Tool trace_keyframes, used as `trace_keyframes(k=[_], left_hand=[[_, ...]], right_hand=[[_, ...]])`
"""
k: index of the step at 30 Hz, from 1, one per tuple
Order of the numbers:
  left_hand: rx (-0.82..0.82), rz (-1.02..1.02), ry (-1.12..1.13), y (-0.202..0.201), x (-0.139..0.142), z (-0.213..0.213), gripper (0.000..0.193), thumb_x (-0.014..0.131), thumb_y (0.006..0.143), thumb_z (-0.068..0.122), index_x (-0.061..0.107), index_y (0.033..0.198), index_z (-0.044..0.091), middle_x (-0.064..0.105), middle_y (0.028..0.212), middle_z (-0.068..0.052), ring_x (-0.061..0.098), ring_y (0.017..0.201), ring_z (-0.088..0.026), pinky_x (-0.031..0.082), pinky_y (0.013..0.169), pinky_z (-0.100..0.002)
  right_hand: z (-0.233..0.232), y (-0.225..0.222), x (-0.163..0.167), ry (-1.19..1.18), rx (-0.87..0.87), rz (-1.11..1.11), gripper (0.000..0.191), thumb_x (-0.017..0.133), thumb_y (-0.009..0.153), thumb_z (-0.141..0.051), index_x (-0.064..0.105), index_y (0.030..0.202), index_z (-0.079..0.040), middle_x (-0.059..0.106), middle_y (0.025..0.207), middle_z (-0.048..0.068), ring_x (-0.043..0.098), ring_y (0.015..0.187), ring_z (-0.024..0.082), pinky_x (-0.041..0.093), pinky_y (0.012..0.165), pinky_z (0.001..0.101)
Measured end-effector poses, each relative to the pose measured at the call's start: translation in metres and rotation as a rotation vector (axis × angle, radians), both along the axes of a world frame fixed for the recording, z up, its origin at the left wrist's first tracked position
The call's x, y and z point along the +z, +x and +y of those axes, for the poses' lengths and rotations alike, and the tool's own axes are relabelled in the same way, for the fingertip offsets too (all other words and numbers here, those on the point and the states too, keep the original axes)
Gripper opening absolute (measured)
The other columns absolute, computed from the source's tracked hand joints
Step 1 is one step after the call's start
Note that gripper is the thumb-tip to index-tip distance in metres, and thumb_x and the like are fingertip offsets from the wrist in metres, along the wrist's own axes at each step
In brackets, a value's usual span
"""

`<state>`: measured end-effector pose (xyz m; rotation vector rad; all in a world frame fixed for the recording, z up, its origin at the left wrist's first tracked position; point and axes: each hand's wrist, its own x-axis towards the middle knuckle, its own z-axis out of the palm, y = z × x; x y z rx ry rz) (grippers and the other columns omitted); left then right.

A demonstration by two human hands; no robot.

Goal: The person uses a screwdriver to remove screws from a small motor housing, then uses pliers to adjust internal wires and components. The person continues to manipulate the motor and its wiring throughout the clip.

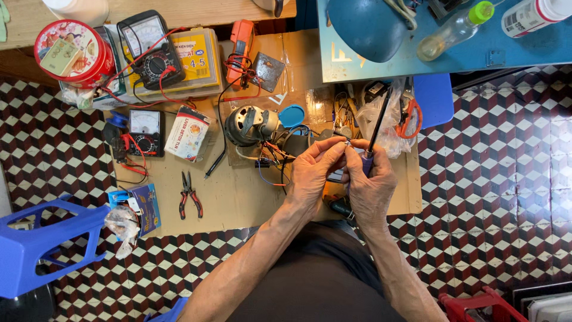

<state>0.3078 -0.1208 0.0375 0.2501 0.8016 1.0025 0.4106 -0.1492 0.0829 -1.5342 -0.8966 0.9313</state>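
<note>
My left hand (313, 173) pinches a thin wire end between thumb and fingertips over a low cardboard-topped work board (238, 197). My right hand (369, 182) grips the purple handle of a soldering iron (375, 128), whose dark shaft points up and away. The two hands meet at about the board's right half. Just left of them lies a small electric motor (250, 124) with red, blue and black wires (271, 158) trailing toward my left hand.
Red-handled pliers (189, 195) lie on the board's front left. Two analog multimeters (149, 50) (143, 132), a yellow parts box (193, 59), a red round tin (71, 50) and an orange meter (241, 48) sit behind. A blue stool (42, 244) stands left, a blue lamp shade (366, 27) behind.
</note>
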Motion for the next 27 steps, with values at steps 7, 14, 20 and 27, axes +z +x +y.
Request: trace_keyframes(k=[7, 14, 20, 27], left_hand=[[0.103, -0.074, -0.132, 0.012, 0.005, -0.009, 0.027, 0.072, 0.097, 0.016, 0.067, 0.119, 0.002, 0.073, 0.101, -0.005, 0.068, 0.088, -0.011, 0.056, 0.081, -0.025], [0.244, 0.266, -0.009, -0.01, 0.022, -0.004, 0.024, 0.066, 0.098, 0.015, 0.064, 0.114, -0.002, 0.074, 0.108, -0.011, 0.071, 0.098, -0.014, 0.061, 0.088, -0.032], [0.48, 0.501, -0.101, -0.059, 0.011, 0.011, 0.02, 0.067, 0.097, 0.011, 0.064, 0.111, -0.003, 0.074, 0.103, -0.012, 0.071, 0.091, -0.017, 0.059, 0.089, -0.032], [0.544, 0.476, -0.176, -0.049, -0.008, 0.026, 0.028, 0.067, 0.098, 0.013, 0.068, 0.119, -0.004, 0.072, 0.104, -0.009, 0.068, 0.095, -0.015, 0.055, 0.088, -0.029]], right_hand=[[-0.014, 0.0, 0.005, 0.191, 0.122, -0.489, 0.014, 0.072, 0.107, -0.011, 0.067, 0.118, -0.004, 0.073, 0.107, 0.005, 0.067, 0.091, 0.007, 0.056, 0.075, 0.0225], [0.038, 0.075, -0.01, -0.045, 0.406, -0.702, 0.016, 0.073, 0.099, -0.009, 0.067, 0.112, -0.003, 0.068, 0.086, 0.007, 0.065, 0.069, 0.012, 0.051, 0.057, 0.027], [0.135, 0.117, -0.088, 0.081, 0.766, -0.68, 0.019, 0.069, 0.092, -0.006, 0.066, 0.11, -0.002, 0.065, 0.093, 0.014, 0.066, 0.076, 0.026, 0.052, 0.067, 0.0365], [0.18, 0.089, -0.158, -0.153, 1.054, -0.52, 0.016, 0.068, 0.093, -0.015, 0.065, 0.102, -0.002, 0.063, 0.081, 0.017, 0.063, 0.07, 0.035, 0.05, 0.065, 0.0435]])
